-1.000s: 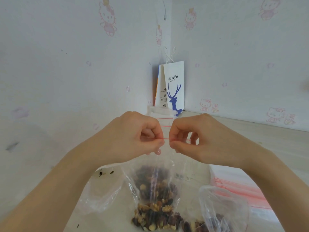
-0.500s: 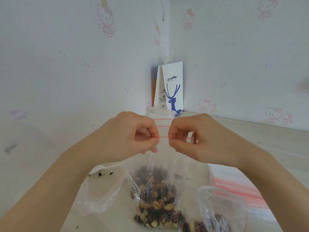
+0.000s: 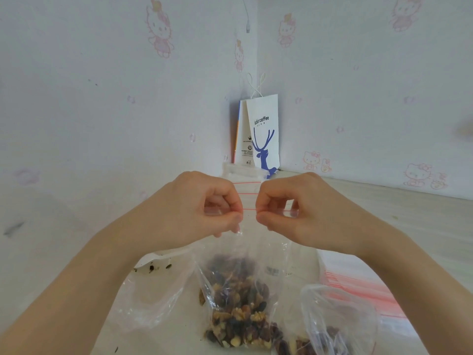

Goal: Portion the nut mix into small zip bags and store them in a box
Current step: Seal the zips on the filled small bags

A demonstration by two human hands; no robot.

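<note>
- Left grip [image 3: 202, 211] and right grip [image 3: 294, 213] each pinch the red zip line [image 3: 248, 208] of the small zip bag [image 3: 240, 278], thumb against forefinger, thumbs close together at mid-seam
- The bag hangs at 6 o'clock below the grips, the nut mix [image 3: 238, 319] settled in its bottom; we cannot tell whether it rests on the surface [image 3: 384, 201]
- No box in view; stack of empty zip bags [image 3: 358, 288] at 4 o'clock, second bag with nuts [image 3: 337, 321] at 5 o'clock, slack clear bag [image 3: 153, 295] at 7 o'clock, paper coffee bag [image 3: 263, 134] at 12 o'clock in the corner
- Risk: we judge the seal may close only at the middle if the pinches do not run out to both ends; an open corner would spill nuts once the bag lies in the box
- Risk: trapped air or a crumb in the track could pop the zip; a skewed pull could mismatch the two strips
- Against one second ago: same pinch, same place on the seam; grips sit a shade higher in view, and we see no sign that the seal has got further
</note>
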